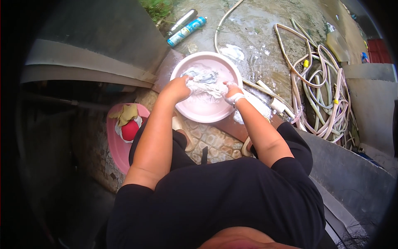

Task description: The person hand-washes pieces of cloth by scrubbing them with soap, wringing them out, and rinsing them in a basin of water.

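A round pale pink plastic basin [208, 115] stands on the ground in front of me, holding shallow cloudy water. A wet white and light-blue cloth [205, 81] is bunched up inside it. At the cloth's left end, my left hand [180, 87] has its fingers curled on the fabric. My right hand [231, 93], with white suds on its fingers and wrist, grips the right end near the basin's rim. The cloth spans the space between both hands.
A pink tub [115, 149] with a yellowish cloth [127, 114] and a red item [130, 130] sits at the left. Tangled hoses [323, 81] lie at the right. Two cylindrical canisters [186, 31] rest beyond the basin. Foam [259, 105] covers ground beside it.
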Demonstrator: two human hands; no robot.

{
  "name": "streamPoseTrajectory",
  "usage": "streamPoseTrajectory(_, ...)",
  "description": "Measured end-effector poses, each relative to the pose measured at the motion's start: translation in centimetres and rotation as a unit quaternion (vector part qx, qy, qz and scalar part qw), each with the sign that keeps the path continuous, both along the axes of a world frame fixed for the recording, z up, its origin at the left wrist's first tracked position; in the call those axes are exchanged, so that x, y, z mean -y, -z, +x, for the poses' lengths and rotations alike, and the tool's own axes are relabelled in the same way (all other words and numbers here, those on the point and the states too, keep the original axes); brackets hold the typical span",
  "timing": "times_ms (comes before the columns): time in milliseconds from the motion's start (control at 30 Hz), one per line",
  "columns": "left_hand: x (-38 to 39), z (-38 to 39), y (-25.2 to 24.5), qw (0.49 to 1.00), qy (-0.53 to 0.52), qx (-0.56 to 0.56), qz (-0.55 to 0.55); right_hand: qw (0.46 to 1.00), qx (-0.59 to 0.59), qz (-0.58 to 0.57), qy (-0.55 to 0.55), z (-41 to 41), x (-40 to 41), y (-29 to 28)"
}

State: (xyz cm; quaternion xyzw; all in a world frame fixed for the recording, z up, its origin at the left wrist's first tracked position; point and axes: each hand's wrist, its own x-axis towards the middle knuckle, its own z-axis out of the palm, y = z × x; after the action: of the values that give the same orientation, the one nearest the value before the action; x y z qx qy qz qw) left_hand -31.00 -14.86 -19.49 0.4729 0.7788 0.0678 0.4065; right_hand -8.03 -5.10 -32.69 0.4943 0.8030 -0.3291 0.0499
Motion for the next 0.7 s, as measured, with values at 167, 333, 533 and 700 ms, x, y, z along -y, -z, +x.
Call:
streamPoseTrajectory(167, 0.1, -0.5, 0.0, 0.997, 0.019, 0.033, 0.073, 0.987, 0.100, -0.036, -0.122, -0.3, 3.5, 2.2)
streamPoseTrajectory(333, -0.3, -0.6, -0.9, 0.992, 0.019, 0.037, 0.120, 0.989, 0.065, -0.032, -0.127, 2.5, 5.8, 1.3)
streamPoseTrajectory(533, 1.1, -2.7, -3.7, 0.988, -0.038, 0.053, 0.143, 0.988, 0.066, -0.040, -0.137, 5.2, 7.0, -0.1)
streamPoseTrajectory(700, 3.9, -8.7, -4.2, 0.974, -0.119, 0.075, 0.180, 0.987, 0.064, -0.148, -0.021, 7.3, 8.4, -0.5)
